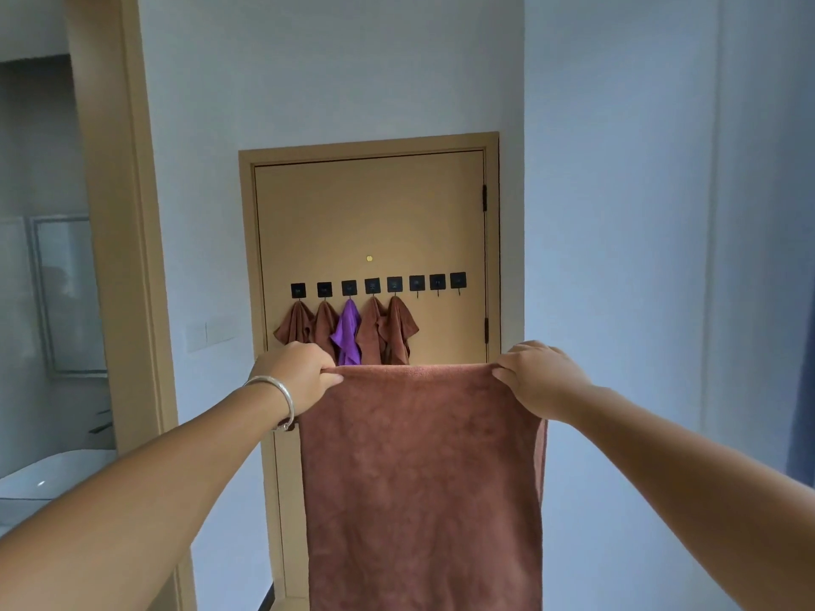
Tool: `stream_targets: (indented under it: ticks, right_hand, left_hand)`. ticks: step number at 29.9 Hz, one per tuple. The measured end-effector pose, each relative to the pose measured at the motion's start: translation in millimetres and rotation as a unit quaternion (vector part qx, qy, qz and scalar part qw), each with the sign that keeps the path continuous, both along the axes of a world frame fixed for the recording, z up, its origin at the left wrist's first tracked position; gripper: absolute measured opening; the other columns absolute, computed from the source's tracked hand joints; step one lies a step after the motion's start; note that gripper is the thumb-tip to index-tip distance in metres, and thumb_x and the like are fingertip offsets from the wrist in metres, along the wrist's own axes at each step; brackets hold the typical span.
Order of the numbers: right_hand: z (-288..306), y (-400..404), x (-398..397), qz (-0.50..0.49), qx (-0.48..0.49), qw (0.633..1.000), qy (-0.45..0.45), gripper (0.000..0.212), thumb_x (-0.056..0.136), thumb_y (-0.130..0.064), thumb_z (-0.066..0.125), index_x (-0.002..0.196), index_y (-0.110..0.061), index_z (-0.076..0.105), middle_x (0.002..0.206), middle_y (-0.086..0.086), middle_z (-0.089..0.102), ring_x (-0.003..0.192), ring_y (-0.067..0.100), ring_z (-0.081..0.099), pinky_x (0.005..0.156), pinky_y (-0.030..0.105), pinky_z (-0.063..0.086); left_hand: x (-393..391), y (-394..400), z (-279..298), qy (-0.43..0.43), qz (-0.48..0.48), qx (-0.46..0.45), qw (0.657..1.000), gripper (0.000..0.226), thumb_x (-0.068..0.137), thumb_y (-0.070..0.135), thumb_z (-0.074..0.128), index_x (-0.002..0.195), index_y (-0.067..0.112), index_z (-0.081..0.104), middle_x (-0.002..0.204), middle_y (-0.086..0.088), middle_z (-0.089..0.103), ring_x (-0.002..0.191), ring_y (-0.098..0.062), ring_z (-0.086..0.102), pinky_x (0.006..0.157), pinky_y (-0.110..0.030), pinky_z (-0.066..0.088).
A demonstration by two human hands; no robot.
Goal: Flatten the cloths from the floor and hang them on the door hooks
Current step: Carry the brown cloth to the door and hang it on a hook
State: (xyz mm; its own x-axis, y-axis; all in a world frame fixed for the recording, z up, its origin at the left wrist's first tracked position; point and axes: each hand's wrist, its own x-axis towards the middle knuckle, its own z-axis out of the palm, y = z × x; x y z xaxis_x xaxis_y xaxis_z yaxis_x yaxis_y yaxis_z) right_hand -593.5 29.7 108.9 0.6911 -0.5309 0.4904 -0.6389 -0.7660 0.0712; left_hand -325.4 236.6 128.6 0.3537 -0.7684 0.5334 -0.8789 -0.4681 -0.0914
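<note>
Head view: we see our left hand (300,374) and right hand (536,377) each pinched shut on a top corner of a brown cloth (423,478), stretched flat between them and hanging straight down in front of the tan door (370,213). On that door we count eight black hooks (372,285) in a row; the left five carry cloths, four brown cloths (399,330) and a purple cloth (347,332). A silver bracelet (278,396) circles our left wrist.
</note>
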Motion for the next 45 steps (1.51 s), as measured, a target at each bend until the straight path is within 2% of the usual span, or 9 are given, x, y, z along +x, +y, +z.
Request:
stream_targets:
  ticks: [3, 6, 10, 16, 25, 32, 37, 40, 45]
  right_hand:
    - [5, -49, 14, 0.007, 0.000, 1.000, -0.011, 0.040, 0.104, -0.039, 0.027, 0.112, -0.028, 0.064, 0.107, -0.006, 0.060, 0.113, 0.017, 0.047, 0.099, 0.035, 0.038]
    - [9, -92, 27, 0.011, 0.008, 1.000, -0.022, 0.039, 0.104, -0.038, 0.028, 0.110, -0.027, 0.065, 0.104, -0.007, 0.060, 0.110, 0.016, 0.048, 0.098, 0.034, 0.040]
    - [9, -146, 47, 0.018, 0.012, 1.000, -0.021, 0.037, 0.103, -0.038, 0.030, 0.108, -0.025, 0.064, 0.099, -0.004, 0.058, 0.108, 0.019, 0.048, 0.091, 0.035, 0.042]
    - [1, -205, 78, 0.027, 0.017, 0.999, -0.019, 0.036, 0.102, -0.038, 0.030, 0.106, -0.026, 0.064, 0.098, -0.004, 0.057, 0.106, 0.019, 0.048, 0.090, 0.036, 0.042]
    - [-10, -291, 152, 0.021, 0.014, 1.000, -0.017, 0.036, 0.103, -0.037, 0.030, 0.105, -0.027, 0.064, 0.096, -0.008, 0.055, 0.104, 0.015, 0.047, 0.090, 0.032, 0.041]
    - [6, -365, 230, -0.001, 0.012, 1.000, -0.018, 0.035, 0.103, -0.039, 0.031, 0.105, -0.026, 0.064, 0.094, -0.008, 0.053, 0.095, 0.012, 0.047, 0.088, 0.031, 0.045]
    - [16, -410, 286, -0.007, 0.005, 1.000, -0.019, 0.034, 0.103, -0.038, 0.032, 0.101, -0.023, 0.063, 0.096, -0.006, 0.055, 0.096, 0.015, 0.049, 0.087, 0.033, 0.046]
    - [13, -437, 316, -0.011, 0.002, 1.000, -0.018, 0.033, 0.103, -0.038, 0.032, 0.104, -0.023, 0.061, 0.100, -0.004, 0.056, 0.101, 0.018, 0.049, 0.085, 0.035, 0.046]
    - [7, -480, 354, -0.013, 0.019, 0.999, -0.043, 0.032, 0.102, -0.038, 0.033, 0.100, -0.025, 0.062, 0.093, -0.007, 0.052, 0.094, 0.016, 0.050, 0.081, 0.034, 0.047]
  left_hand:
    - [11, -47, 3, -0.005, 0.004, -0.012, 1.000, 0.035, 0.094, 0.047, 0.048, 0.068, 0.027, 0.061, 0.068, 0.011, 0.061, 0.064, -0.007, 0.054, 0.050, -0.024, 0.033]
    - [22, -87, 3, -0.006, 0.011, -0.011, 1.000, 0.031, 0.094, 0.048, 0.047, 0.077, 0.030, 0.065, 0.072, 0.013, 0.062, 0.068, -0.006, 0.055, 0.051, -0.024, 0.035]
    - [39, -139, 2, 0.004, 0.020, -0.021, 1.000, 0.039, 0.094, 0.046, 0.048, 0.060, 0.027, 0.053, 0.062, 0.010, 0.056, 0.060, -0.007, 0.051, 0.050, -0.025, 0.034]
    - [70, -195, -4, 0.010, 0.017, -0.012, 1.000, 0.040, 0.094, 0.045, 0.048, 0.060, 0.026, 0.052, 0.063, 0.008, 0.057, 0.062, -0.010, 0.054, 0.058, -0.028, 0.047]
    - [153, -293, -15, 0.004, 0.000, -0.023, 1.000, 0.037, 0.096, 0.043, 0.047, 0.060, 0.030, 0.050, 0.063, 0.011, 0.056, 0.060, -0.003, 0.050, 0.049, -0.024, 0.029]
    - [238, -377, -15, 0.026, -0.015, -0.021, 0.999, 0.030, 0.096, 0.043, 0.047, 0.077, 0.027, 0.064, 0.069, 0.007, 0.062, 0.067, -0.012, 0.059, 0.069, -0.033, 0.052]
    - [295, -425, -11, 0.033, -0.027, -0.037, 0.998, 0.031, 0.097, 0.041, 0.046, 0.072, 0.029, 0.060, 0.067, 0.007, 0.061, 0.065, -0.011, 0.058, 0.066, -0.031, 0.050]
    - [325, -453, -12, 0.020, -0.027, -0.040, 0.999, 0.028, 0.097, 0.040, 0.046, 0.080, 0.029, 0.065, 0.071, 0.007, 0.063, 0.067, -0.012, 0.058, 0.062, -0.029, 0.045]
    - [361, -498, -9, 0.010, -0.028, -0.035, 0.999, 0.025, 0.098, 0.037, 0.045, 0.087, 0.028, 0.066, 0.077, 0.006, 0.064, 0.075, -0.016, 0.061, 0.067, -0.032, 0.049]
